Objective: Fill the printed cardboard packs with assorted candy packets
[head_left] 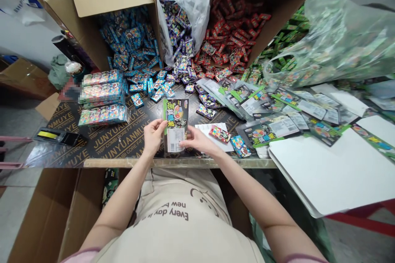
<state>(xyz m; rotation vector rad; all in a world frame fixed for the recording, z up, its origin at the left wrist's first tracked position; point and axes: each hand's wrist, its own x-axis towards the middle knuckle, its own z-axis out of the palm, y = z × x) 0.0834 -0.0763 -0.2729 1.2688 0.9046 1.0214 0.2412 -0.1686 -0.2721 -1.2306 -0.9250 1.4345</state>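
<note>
Both my hands hold one printed plastic pouch [175,121], black and green with a clear lower part and a white label with a barcode. My left hand [153,134] pinches its left edge between thumb and fingers. On the other side, my right hand [199,139] grips the lower right edge, its thumb lying across the label. To the right of that hand, a red candy packet [219,134] rests on a white paper [226,147], and a blue candy packet [240,146] lies beside it on the dark plywood table [138,131].
Cartons at the back hold blue packets [129,45] and red packets [231,28], with purple packets [177,24] in a bag between. Bundled packets [101,90] stand left, near a black tape-like tool [55,136]. Flat pouches [271,127] and white sheets [336,168] spread right.
</note>
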